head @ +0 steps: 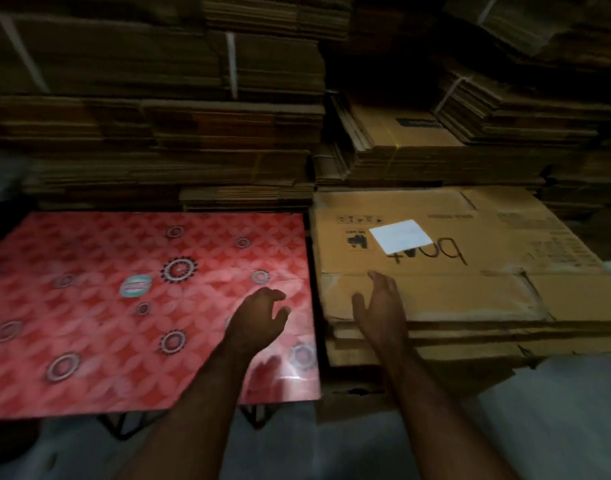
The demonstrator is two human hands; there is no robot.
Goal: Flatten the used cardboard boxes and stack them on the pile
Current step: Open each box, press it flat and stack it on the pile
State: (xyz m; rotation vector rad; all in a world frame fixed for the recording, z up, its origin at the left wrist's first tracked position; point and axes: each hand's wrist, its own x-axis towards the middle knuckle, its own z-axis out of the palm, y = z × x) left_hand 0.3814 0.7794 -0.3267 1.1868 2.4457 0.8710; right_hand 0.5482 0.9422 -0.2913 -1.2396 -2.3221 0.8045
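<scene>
A flattened brown cardboard box [470,282] with black handwriting and a white label [400,235] lies on top of a low pile of flat boxes [435,344] at the right. My right hand [380,306] is open, fingers straight, over the near left corner of that top box; whether it touches is unclear. Over the right part of a red patterned table top [106,306], my left hand [262,317] hovers with fingers loosely curled, holding nothing.
Tall stacks of bundled flat cardboard [158,133] fill the back wall, some tied with white straps. More bundles [435,143] sit behind the pile at the right. The table stands on dark metal legs [120,427] over a grey floor [557,410].
</scene>
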